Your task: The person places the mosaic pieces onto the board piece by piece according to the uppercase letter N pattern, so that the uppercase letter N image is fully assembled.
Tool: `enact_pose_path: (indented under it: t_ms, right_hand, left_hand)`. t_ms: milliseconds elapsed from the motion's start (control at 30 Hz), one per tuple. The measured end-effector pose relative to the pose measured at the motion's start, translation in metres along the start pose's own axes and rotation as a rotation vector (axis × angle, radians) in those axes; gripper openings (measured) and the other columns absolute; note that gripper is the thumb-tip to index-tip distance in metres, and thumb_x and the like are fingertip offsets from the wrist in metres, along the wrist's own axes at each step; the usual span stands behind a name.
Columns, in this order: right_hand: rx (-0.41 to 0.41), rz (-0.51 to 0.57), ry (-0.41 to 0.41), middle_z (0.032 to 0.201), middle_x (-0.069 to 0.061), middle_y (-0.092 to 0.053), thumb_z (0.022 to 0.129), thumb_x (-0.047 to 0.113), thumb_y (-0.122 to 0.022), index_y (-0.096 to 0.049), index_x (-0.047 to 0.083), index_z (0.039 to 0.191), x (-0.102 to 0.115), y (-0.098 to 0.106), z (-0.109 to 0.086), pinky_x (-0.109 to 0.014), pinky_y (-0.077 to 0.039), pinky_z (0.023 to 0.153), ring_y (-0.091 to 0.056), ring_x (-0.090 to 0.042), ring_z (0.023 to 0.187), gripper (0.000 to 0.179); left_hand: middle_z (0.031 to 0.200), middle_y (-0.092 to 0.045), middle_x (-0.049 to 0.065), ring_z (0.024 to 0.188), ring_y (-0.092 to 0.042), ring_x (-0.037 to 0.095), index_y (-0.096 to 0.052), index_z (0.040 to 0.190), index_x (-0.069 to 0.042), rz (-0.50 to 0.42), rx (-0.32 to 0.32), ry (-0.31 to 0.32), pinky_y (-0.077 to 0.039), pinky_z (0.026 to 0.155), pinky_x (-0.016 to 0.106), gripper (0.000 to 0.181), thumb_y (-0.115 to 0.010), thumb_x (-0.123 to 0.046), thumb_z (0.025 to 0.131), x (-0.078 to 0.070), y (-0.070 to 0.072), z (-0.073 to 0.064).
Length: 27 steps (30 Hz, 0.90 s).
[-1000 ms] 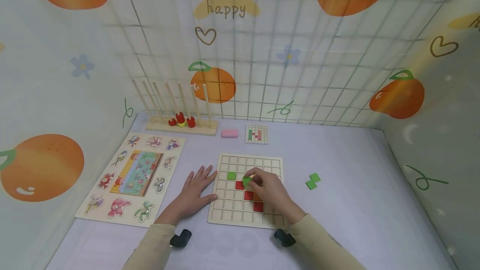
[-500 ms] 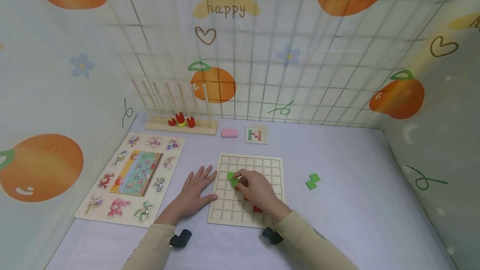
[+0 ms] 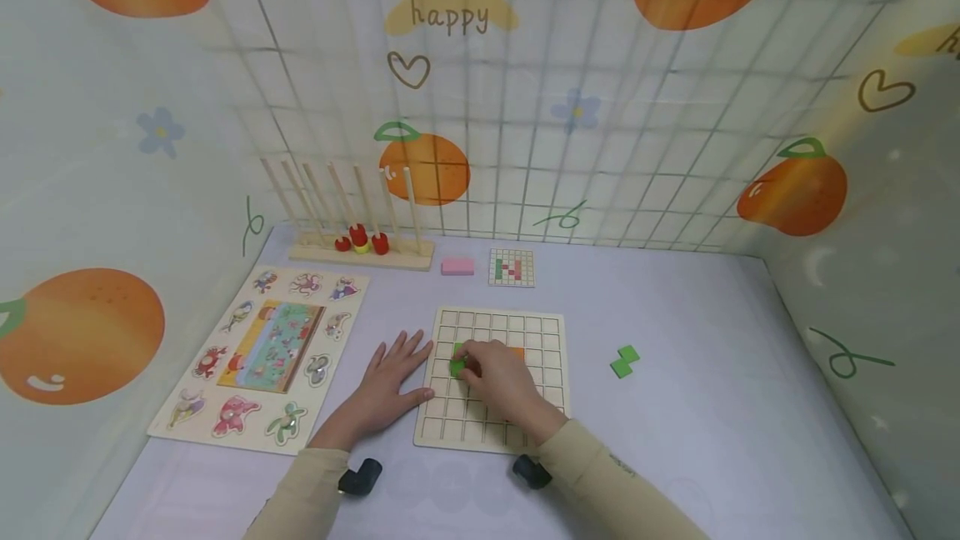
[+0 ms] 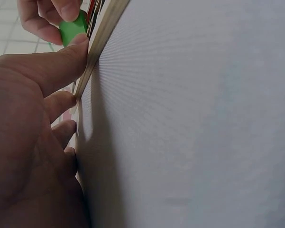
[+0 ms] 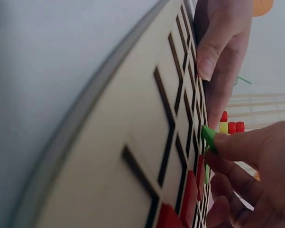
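My right hand pinches a green square tile between thumb and fingertips, over the left part of a wooden grid board. In the right wrist view the pinched tile stands tilted at the grid. A row of red tiles lies in the cells nearer that camera. An orange tile shows just past the right hand, which hides other cells. My left hand rests with fingers spread at the board's left edge, its thumb against the edge. Both the left hand and the pinched tile appear in the left wrist view.
Two loose green tiles lie on the table to the right. Behind the board are a small pattern card and a pink block. A peg rack with beads stands back left, and an animal puzzle board lies left.
My right hand has moved left across the board with the green tile, from the middle cells to near the left side. The left hand has stayed in place.
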State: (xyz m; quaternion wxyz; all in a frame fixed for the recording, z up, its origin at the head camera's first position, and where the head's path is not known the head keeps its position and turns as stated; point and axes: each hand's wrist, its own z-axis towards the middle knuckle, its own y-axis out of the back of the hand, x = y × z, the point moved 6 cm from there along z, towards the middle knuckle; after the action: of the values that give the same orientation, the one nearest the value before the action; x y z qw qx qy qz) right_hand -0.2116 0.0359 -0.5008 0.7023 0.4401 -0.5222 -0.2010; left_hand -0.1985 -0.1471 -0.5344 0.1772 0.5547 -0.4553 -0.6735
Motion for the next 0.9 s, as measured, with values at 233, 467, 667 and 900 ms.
enact_pose_path:
  t_ms: [233,467,667,900]
  right_hand:
    - [-0.016,-0.029,0.009,0.091,0.010,-0.061,0.092,0.020,-0.078,-0.073,0.020,0.108,-0.0005,-0.0015,-0.0006,-0.021,-0.046,0.066,-0.049,-0.012,0.085,0.017]
    - [-0.027,-0.077,0.015,0.104,0.006,-0.065,0.091,0.019,-0.078,-0.075,0.018,0.108,-0.0023,-0.0029,-0.0006,-0.023,-0.050,0.071,-0.053,-0.012,0.091,0.017]
    - [-0.020,-0.110,0.022,0.105,0.005,-0.067,0.091,0.020,-0.078,-0.078,0.017,0.105,-0.0015,-0.0037,-0.0001,-0.023,-0.052,0.072,-0.054,-0.012,0.090,0.014]
    - [-0.029,-0.115,0.030,0.107,0.004,-0.068,0.091,0.021,-0.079,-0.078,0.017,0.105,-0.0007,-0.0022,-0.0005,-0.023,-0.053,0.072,-0.055,-0.012,0.090,0.015]
  left_hand:
    - [0.169,-0.018,0.008,0.156,-0.007,0.034,-0.035,0.159,-0.012,0.016,0.019,0.010,0.002,0.125,0.058,0.076,-0.068,-0.041,0.097,0.0021,-0.0012,0.0001]
    - [0.169,-0.019,0.009,0.156,-0.007,0.034,-0.036,0.159,-0.012,0.022,0.022,0.010,0.001,0.125,0.058,0.076,-0.068,-0.041,0.097,0.0032,-0.0024,0.0008]
    - [0.170,-0.017,0.006,0.157,-0.005,0.032,-0.034,0.160,-0.014,0.028,0.028,0.022,0.003,0.125,0.056,0.077,-0.067,-0.043,0.097,0.0026,-0.0019,0.0006]
    - [0.170,-0.017,0.006,0.157,-0.005,0.031,-0.035,0.160,-0.015,0.015,0.025,0.024,0.003,0.125,0.056,0.077,-0.068,-0.043,0.097,0.0041,-0.0028,0.0012]
